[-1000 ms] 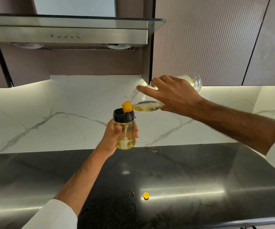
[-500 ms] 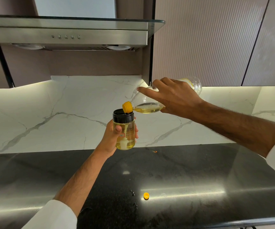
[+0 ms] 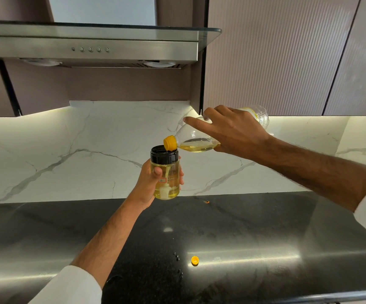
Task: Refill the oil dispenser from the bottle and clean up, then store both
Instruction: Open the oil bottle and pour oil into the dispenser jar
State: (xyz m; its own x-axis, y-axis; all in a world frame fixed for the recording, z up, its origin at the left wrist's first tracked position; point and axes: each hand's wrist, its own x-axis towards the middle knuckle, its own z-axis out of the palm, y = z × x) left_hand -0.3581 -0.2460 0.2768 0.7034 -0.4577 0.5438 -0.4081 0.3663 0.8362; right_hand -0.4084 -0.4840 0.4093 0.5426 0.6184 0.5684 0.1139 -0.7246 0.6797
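Oil dispenser (image 3: 165, 174): clear jar with black collar, upright, held in the air above the counter, roughly three-quarters full of pale yellow oil; small red-edged label on its front; a thin stream of oil falls inside it. Left hand (image 3: 149, 185): fingers and thumb wrapped round the jar's lower body, grasping it. Oil bottle (image 3: 196, 141): clear plastic, tipped almost level, its yellow neck ring (image 3: 170, 143) directly over the jar's open mouth and touching or just above the rim (cannot tell which); a shallow pool of oil lies along its lower side. Right hand (image 3: 232, 132): grasping the bottle from above, forefinger stretched along the shoulder, other fingers curled over the body. Yellow cap (image 3: 195, 260): lying loose on the black countertop (image 3: 265, 227), near the front edge, well apart from both vessels; a few dark droplets (image 3: 177, 257) just beside it. Marble backsplash (image 3: 68, 150) behind; steel range hood (image 3: 90, 49) above left; ribbed cabinet doors (image 3: 276, 58) above right.
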